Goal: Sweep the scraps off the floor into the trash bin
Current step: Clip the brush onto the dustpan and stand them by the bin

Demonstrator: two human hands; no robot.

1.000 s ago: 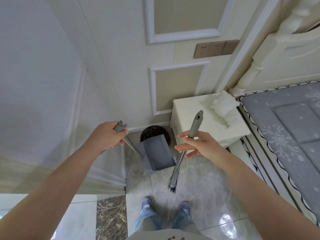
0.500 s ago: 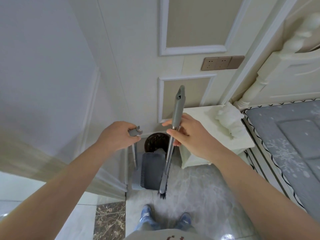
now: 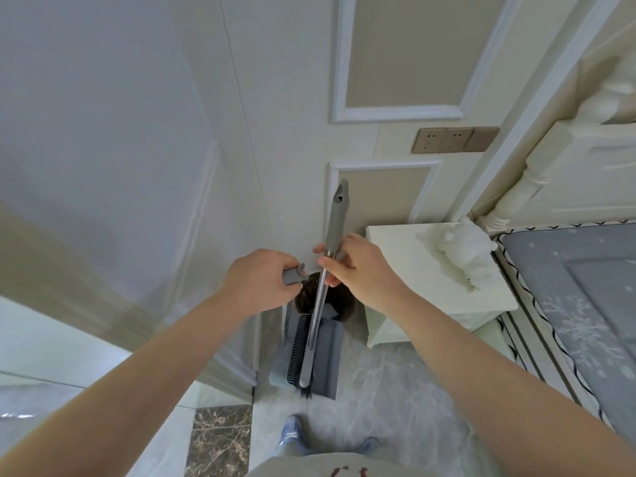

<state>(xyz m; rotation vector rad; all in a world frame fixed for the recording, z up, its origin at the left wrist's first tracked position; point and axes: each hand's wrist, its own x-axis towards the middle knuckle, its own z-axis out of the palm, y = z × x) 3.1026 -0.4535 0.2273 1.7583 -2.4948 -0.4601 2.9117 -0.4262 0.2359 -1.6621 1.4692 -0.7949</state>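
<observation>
My right hand (image 3: 356,266) grips the grey broom (image 3: 318,311) just below its handle grip, holding it nearly upright. Its dark bristles reach the floor at the dustpan's lower edge. My left hand (image 3: 261,280) is closed on the grey handle of the long-handled dustpan (image 3: 325,359), whose blue-grey pan stands upright on the floor against the broom, comb teeth on its left side. The dark round trash bin (image 3: 340,304) sits behind them against the wall, mostly hidden. I see no scraps on the floor.
A cream bedside cabinet (image 3: 406,256) with a white plush toy (image 3: 461,249) stands right of the bin. A bed with a grey mat (image 3: 592,304) fills the right side. A door frame edge (image 3: 241,356) lies on the left. My shoes (image 3: 290,432) stand on marble tiles.
The broom swung from tilted right to upright and came leftwards against the dustpan. The pan turned upright beside the door frame, and my hands drew close together.
</observation>
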